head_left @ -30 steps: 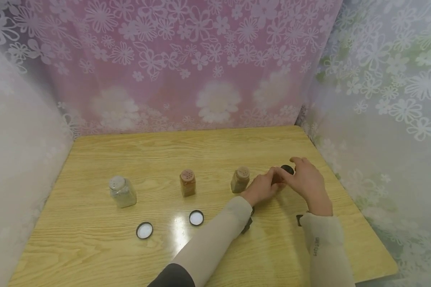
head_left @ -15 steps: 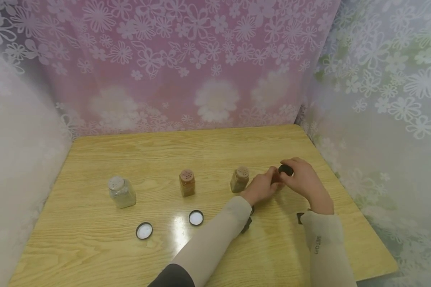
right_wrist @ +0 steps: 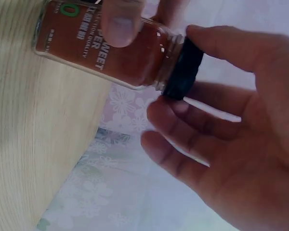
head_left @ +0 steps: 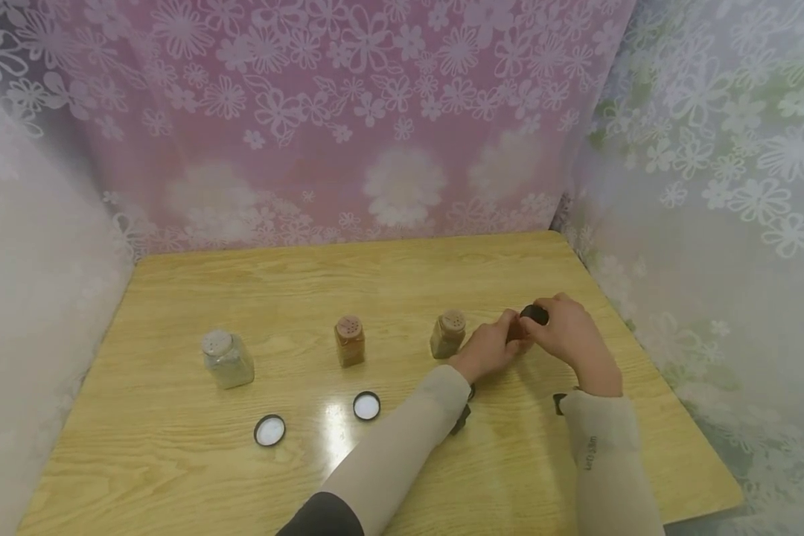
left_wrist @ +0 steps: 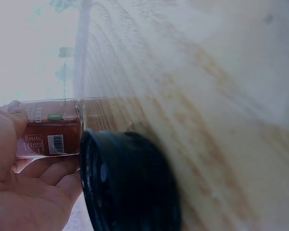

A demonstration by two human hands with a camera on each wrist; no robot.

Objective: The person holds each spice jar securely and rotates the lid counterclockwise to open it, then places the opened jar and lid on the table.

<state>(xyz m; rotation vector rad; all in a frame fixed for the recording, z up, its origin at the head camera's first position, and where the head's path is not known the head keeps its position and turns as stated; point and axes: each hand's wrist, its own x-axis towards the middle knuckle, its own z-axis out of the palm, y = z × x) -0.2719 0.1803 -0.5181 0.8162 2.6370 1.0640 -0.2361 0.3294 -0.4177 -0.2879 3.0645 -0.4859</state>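
My left hand [head_left: 490,348] grips a glass spice jar [right_wrist: 106,48] of red-brown powder, its label partly reading "SWEET PEPPER". The jar's base sits right at the tabletop in the left wrist view. On the jar's mouth is a black screw cap [right_wrist: 184,69], pinched by my right hand [head_left: 569,339] between thumb and fingers. The last two fingers of that hand stand away from the cap. From the head view, the left hand mostly covers the jar body. Just left of my left hand stands an uncapped shaker jar [head_left: 448,335] with a perforated tan top.
A reddish-brown shaker jar [head_left: 351,342] and a pale one [head_left: 228,359] stand further left, both uncapped. Two black lids [head_left: 366,406] with white insides lie in front of them. Another black lid [left_wrist: 135,183] is close by my left wrist. Patterned curtains [head_left: 402,134] border the wooden table [head_left: 295,286].
My right hand's fingers have come in from lifted and spread to closed around the cap's edge, with a slight turn. The left hand and the other jars stay in place.
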